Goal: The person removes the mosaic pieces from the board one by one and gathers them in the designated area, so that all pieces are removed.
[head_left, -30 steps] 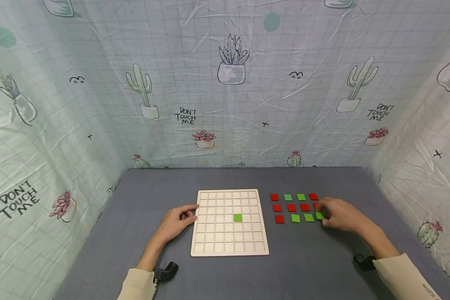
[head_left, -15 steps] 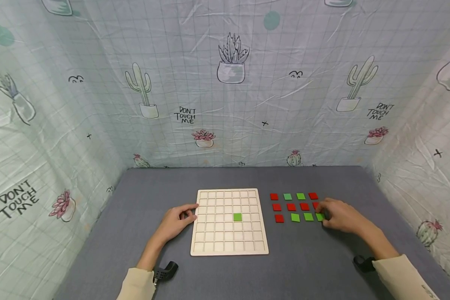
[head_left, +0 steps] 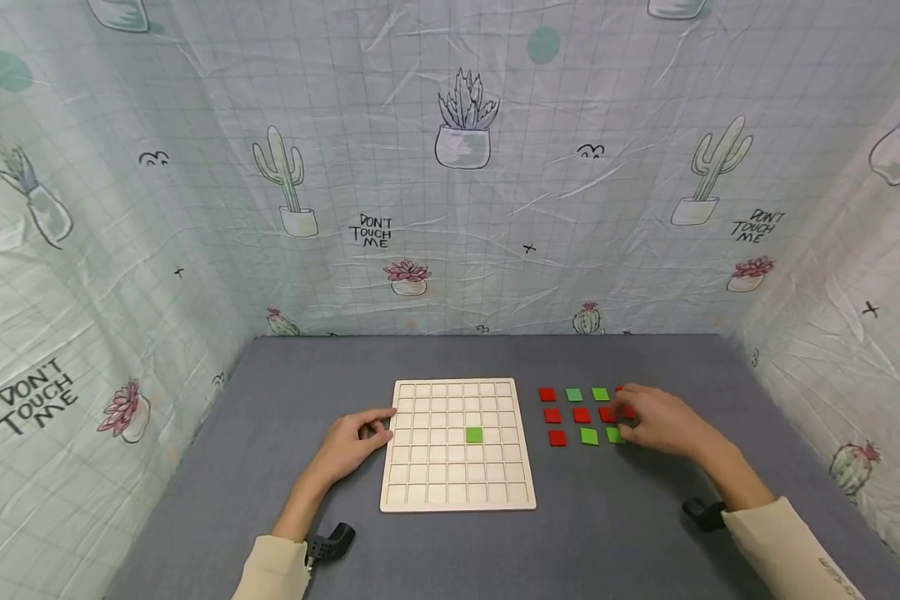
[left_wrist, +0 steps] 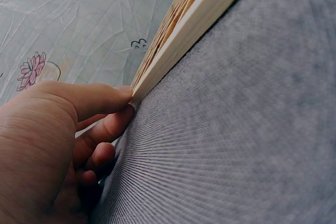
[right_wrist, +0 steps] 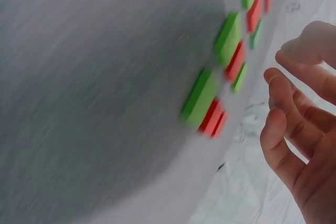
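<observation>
The left hand touches the left edge of a pale wooden grid board, thumb and index fingertips set against it; the left wrist view shows them at the board's side. On the board lies one green square tile. Over the right end of the tile rows hovers the right hand, its fingers loosely bent, apart from the tiles and with nothing seen between them. Below it, the right wrist view shows the end green tile of the near row, beside red tiles. The head view hides that green tile behind the hand.
Red and green tiles lie in three rows on the grey tabletop, right of the board. One tile is a bluer green. A patterned cloth surrounds the table at the back and sides.
The right hand has let go of the end green tile in the near row, after nudging it slightly into line, and has risen and shifted left. The left hand stays at the board.
</observation>
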### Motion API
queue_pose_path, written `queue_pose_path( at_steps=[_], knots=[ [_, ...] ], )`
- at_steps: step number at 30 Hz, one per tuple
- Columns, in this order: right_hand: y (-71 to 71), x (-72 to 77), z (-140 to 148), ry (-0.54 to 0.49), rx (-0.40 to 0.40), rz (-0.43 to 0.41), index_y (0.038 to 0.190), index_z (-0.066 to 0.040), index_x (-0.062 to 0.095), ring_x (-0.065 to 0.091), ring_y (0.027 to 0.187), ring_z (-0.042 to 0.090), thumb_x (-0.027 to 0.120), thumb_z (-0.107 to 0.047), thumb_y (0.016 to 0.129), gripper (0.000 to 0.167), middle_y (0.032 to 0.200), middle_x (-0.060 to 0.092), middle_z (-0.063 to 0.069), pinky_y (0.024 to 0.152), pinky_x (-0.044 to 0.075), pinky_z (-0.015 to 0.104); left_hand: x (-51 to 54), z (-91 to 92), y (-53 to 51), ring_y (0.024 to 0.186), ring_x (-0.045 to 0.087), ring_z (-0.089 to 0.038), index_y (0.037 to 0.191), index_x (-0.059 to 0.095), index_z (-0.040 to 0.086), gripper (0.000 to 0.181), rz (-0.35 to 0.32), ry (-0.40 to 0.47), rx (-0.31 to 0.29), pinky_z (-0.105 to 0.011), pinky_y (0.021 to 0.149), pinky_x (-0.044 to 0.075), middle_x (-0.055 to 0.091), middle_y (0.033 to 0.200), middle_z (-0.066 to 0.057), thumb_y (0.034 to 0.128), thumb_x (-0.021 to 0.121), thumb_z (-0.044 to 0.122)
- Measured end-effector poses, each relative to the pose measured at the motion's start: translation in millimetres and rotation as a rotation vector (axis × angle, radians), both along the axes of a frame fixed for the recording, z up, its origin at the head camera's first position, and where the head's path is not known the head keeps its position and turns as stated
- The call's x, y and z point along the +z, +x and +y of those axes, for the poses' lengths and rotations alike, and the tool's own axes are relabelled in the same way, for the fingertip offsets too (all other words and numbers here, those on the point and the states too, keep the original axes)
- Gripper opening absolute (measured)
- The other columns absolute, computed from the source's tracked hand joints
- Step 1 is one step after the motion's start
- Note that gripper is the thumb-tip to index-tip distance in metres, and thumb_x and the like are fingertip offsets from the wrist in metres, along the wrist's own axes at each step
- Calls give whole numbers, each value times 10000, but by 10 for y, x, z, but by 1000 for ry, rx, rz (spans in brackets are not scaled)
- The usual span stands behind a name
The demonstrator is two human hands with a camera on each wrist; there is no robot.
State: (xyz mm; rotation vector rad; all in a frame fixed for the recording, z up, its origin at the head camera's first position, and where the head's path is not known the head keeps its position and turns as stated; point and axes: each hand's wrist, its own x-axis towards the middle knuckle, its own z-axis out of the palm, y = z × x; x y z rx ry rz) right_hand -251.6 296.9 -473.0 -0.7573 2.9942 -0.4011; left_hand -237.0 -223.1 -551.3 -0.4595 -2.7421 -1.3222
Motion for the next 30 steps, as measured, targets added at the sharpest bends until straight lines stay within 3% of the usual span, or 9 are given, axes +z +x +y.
queue_pose_path(
  at_steps=[8,15,23,30],
  knots=[
    [-141,10,-458,-103,123,34,1068,-107,761,575,750,53,738,-113,900,169,1015,694,7,650,470,253,14,4,14,609,511,-58,1318,718,167,356,-7,-9,7,-248,613,425,697,877,83,971,736,248],
    [-231,-5,-882,-90,160,27,1117,-130,753,522,701,-8,755,-194,916,211,1077,696,-14,674,476,256,0,5,0,615,512,-58,1318,718,172,361,-1,-7,12,-253,618,426,693,877,88,965,742,246],
    [-229,-30,-1306,-115,203,4,1118,-116,755,520,693,15,761,-183,922,208,1055,694,32,632,458,235,5,2,-4,616,508,-56,1327,714,173,362,1,-12,13,-249,616,418,697,886,84,972,734,238],
    [-211,-63,-1570,-104,232,-29,1131,-134,758,555,747,58,757,-224,927,223,1063,695,-4,691,467,262,12,17,5,621,512,-51,1325,715,165,365,-4,-18,15,-245,618,420,696,886,81,968,737,237]
  ],
)
